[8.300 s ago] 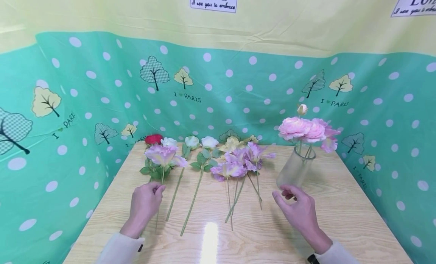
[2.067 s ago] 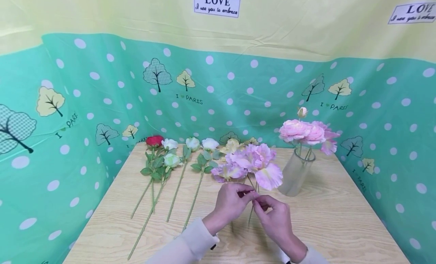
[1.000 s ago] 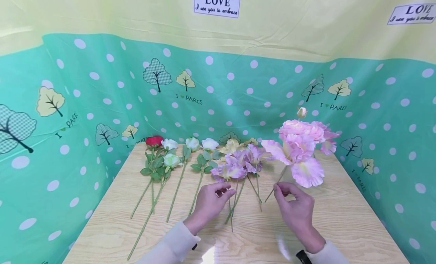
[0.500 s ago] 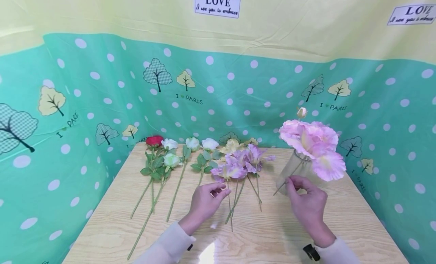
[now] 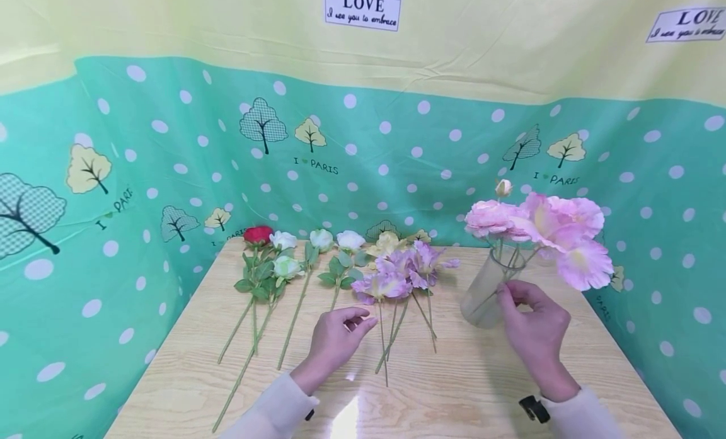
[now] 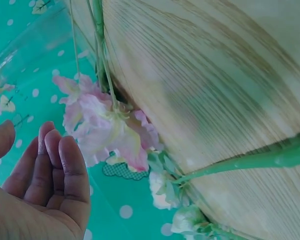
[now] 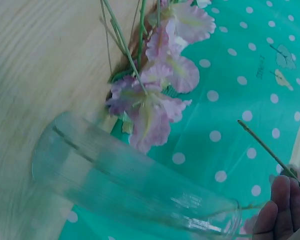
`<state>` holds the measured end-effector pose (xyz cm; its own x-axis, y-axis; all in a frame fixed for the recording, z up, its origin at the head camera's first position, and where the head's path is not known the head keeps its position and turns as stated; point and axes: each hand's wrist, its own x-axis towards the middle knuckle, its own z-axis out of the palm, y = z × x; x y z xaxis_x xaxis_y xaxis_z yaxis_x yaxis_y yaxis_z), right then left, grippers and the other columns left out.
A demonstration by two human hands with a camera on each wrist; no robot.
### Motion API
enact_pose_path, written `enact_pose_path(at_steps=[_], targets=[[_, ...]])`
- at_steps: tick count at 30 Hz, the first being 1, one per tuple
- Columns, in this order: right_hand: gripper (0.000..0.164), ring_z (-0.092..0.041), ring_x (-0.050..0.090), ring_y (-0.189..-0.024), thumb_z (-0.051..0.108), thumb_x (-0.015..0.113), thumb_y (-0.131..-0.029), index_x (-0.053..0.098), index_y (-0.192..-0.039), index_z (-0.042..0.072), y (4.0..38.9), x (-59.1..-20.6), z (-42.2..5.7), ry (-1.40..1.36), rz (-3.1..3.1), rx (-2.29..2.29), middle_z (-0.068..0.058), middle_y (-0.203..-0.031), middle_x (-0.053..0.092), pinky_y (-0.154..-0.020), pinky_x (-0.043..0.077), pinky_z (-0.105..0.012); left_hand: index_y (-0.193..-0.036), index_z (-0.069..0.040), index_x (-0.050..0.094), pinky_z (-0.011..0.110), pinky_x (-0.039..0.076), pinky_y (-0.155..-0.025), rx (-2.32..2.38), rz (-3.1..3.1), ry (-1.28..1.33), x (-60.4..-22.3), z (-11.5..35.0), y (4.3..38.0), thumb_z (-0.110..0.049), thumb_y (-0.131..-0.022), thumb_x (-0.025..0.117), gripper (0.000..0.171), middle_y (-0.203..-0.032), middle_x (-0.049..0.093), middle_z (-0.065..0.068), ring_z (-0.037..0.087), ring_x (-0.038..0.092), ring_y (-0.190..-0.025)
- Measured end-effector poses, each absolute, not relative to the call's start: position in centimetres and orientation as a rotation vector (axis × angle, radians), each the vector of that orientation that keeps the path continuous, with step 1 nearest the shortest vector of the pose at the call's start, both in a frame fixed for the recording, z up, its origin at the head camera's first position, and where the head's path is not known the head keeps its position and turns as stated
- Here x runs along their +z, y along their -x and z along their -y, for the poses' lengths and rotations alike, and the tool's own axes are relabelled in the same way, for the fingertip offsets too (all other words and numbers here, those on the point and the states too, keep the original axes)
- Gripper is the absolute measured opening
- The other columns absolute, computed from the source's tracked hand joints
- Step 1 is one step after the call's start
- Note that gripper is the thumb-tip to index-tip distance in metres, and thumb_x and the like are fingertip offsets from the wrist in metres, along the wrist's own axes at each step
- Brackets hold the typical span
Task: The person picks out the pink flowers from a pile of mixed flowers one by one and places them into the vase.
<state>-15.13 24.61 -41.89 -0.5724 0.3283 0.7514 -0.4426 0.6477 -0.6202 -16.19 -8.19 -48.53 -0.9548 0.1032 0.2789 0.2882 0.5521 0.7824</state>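
My right hand (image 5: 535, 322) pinches the thin stem of a large pink-purple artificial iris (image 5: 584, 262). Its bloom leans to the right of the clear glass vase (image 5: 482, 297), which holds several pink flowers (image 5: 490, 217). In the right wrist view, the bare lower end of the held stem (image 7: 265, 147) sticks out outside the vase (image 7: 115, 175), near its mouth. Over the table's middle hovers my left hand (image 5: 337, 338), fingers loosely curved and holding nothing; the left wrist view shows its palm bare. Just beyond it lie several purple irises (image 5: 386, 281) with crossed stems.
On the wooden table (image 5: 454, 388), a red rose (image 5: 258, 234), white roses (image 5: 350, 240) and pale green roses (image 5: 286, 266) lie to the left. A yellow flower (image 5: 387, 242) lies behind the irises. Polka-dot cloth (image 5: 386, 149) hangs around the table's back and sides.
Both hands were on the iris stem about two seconds ago; the left then let go and drew left. My right hand has carried the iris rightward and away to beside the vase.
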Motion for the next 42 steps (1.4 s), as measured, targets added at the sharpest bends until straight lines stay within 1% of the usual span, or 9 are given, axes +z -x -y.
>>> enact_pose_path(at_steps=[2, 6, 8, 12, 16, 21, 29, 36, 42], targets=[[0.004, 0.013, 0.056, -0.065, -0.008, 0.073, -0.083, 0.076, -0.081, -0.006, 15.2, -41.5, -24.9, -0.045, 1.934, 1.043, -0.01, -0.072, 0.073, -0.057, 0.041, -0.005, -0.104, -0.02, 0.081, 0.022, 0.052, -0.064, -1.346, 2.592, 0.327, -48.5, 8.4, 16.1, -0.034, -0.091, 0.079, 0.019, -0.081, 0.072, -0.015, 0.001, 0.061, -0.07], [0.004, 0.009, 0.058, -0.064, -0.003, 0.074, -0.085, 0.077, -0.083, -0.003, 15.3, -40.8, -25.6, 0.004, 1.946, 1.067, 0.013, -0.072, 0.07, -0.054, 0.041, -0.007, -0.104, -0.02, 0.081, 0.022, 0.051, -0.063, -1.332, 2.601, 0.318, -48.5, 8.7, 16.0, -0.035, -0.091, 0.079, 0.02, -0.081, 0.072, -0.014, 0.002, 0.061, -0.07], [0.005, 0.007, 0.058, -0.063, 0.0, 0.074, -0.086, 0.078, -0.083, -0.003, 15.4, -40.4, -26.0, 0.02, 1.948, 1.074, 0.022, -0.072, 0.067, -0.053, 0.041, -0.009, -0.104, -0.019, 0.081, 0.022, 0.051, -0.063, -1.329, 2.605, 0.314, -48.5, 8.8, 16.0, -0.034, -0.091, 0.079, 0.02, -0.082, 0.073, -0.014, 0.002, 0.061, -0.07], [0.01, 0.005, 0.059, -0.063, 0.006, 0.074, -0.088, 0.077, -0.084, -0.003, 15.7, -39.9, -26.8, 0.042, 1.954, 1.059, 0.028, -0.072, 0.064, -0.053, 0.041, -0.011, -0.104, -0.019, 0.08, 0.022, 0.051, -0.062, -1.314, 2.617, 0.31, -48.6, 9.0, 16.0, -0.034, -0.09, 0.079, 0.021, -0.081, 0.072, -0.013, 0.002, 0.061, -0.07], [0.013, 0.007, 0.059, -0.065, 0.009, 0.074, -0.09, 0.077, -0.087, -0.003, 16.2, -39.3, -27.7, 0.04, 1.948, 1.023, 0.033, -0.074, 0.062, -0.058, 0.042, -0.01, -0.104, -0.019, 0.08, 0.021, 0.05, -0.062, -1.296, 2.621, 0.321, -48.8, 9.2, 16.0, -0.035, -0.09, 0.079, 0.022, -0.081, 0.072, -0.013, 0.001, 0.06, -0.068], [0.015, 0.011, 0.058, -0.064, 0.009, 0.074, -0.091, 0.077, -0.089, -0.006, 16.8, -38.5, -28.7, 0.04, 1.91, 1.003, 0.034, -0.075, 0.061, -0.063, 0.044, -0.009, -0.104, -0.019, 0.08, 0.021, 0.05, -0.061, -1.293, 2.621, 0.325, -48.9, 9.3, 15.9, -0.035, -0.09, 0.079, 0.021, -0.081, 0.072, -0.013, 0.001, 0.06, -0.068], [0.02, 0.009, 0.058, -0.065, 0.013, 0.073, -0.092, 0.076, -0.091, -0.007, 17.3, -36.9, -29.4, 0.128, 1.899, 1.033, 0.033, -0.072, 0.06, -0.063, 0.044, -0.01, -0.104, -0.019, 0.08, 0.022, 0.05, -0.061, -1.299, 2.626, 0.326, -48.7, 9.3, 15.8, -0.034, -0.091, 0.079, 0.021, -0.083, 0.073, -0.012, 0.001, 0.061, -0.069], [0.017, 0.008, 0.058, -0.064, 0.012, 0.074, -0.092, 0.077, -0.092, -0.005, 18.1, -35.9, -29.9, 0.133, 1.87, 1.013, 0.032, -0.073, 0.061, -0.062, 0.045, -0.009, -0.104, -0.019, 0.081, 0.021, 0.05, -0.061, -1.285, 2.626, 0.331, -48.8, 9.2, 15.8, -0.034, -0.09, 0.08, 0.02, -0.082, 0.073, -0.013, 0.001, 0.061, -0.069], [0.022, 0.005, 0.058, -0.067, 0.019, 0.072, -0.094, 0.079, -0.098, -0.001, 18.7, -35.7, -30.0, 0.185, 1.906, 1.026, 0.028, -0.074, 0.061, -0.063, 0.045, -0.01, -0.104, -0.019, 0.081, 0.021, 0.05, -0.06, -1.282, 2.627, 0.345, -48.8, 9.2, 15.7, -0.033, -0.091, 0.079, 0.02, -0.082, 0.073, -0.012, 0.001, 0.061, -0.068]])
